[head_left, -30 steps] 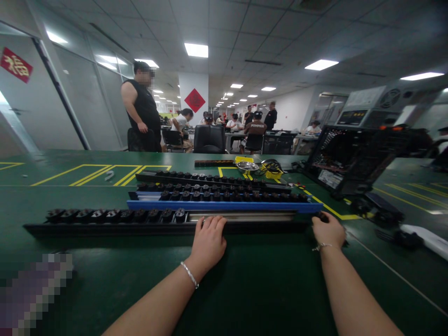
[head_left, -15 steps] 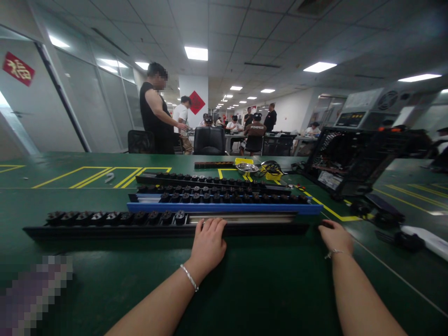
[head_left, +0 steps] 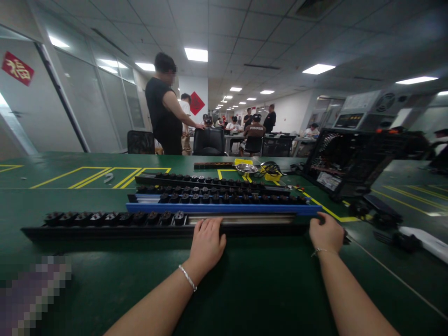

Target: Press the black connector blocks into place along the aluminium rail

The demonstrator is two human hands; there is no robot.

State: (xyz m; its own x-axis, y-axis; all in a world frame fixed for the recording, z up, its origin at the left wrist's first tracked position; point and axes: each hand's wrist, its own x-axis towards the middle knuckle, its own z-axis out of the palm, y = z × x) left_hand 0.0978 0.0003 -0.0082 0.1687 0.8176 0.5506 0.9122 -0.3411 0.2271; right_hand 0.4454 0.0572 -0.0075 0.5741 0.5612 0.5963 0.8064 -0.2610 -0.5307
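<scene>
Right hand [head_left: 327, 233]: back at the right end of the front black strip [head_left: 115, 232], centre right of frame; half a second ago it was farther right, clear of that end. Fingers curled; whether they grip anything cannot be told, contents hidden. Left hand [head_left: 208, 242] unchanged: bent fingers over the strip's near edge, right of centre; firmness of grip cannot be told. Co-worker [head_left: 164, 102], upper left, has moved right and now has a hand on the chair [head_left: 209, 141].

Strip: long, straight, dark channel lying across the middle of the frame. Left half carries a row of round black sockets [head_left: 138, 218], some with shiny metal tops; the right part shows a smooth metallic inner face [head_left: 245, 218].

Behind it: blue strip [head_left: 224, 207], glossy, socketed; then rear black strip [head_left: 157, 179], slightly slanted. Beyond, upper centre: shiny metal bowl [head_left: 246, 169], dark cables [head_left: 271, 167].

Right of frame: open black case [head_left: 336, 163] with perforated panel, grey metal box [head_left: 364, 112] on top. Table [head_left: 266, 284] green, yellow tape [head_left: 94, 168] at left. Lower-left object [head_left: 31, 294] pixelated, unreadable. Right hand hides the front strip's end.
</scene>
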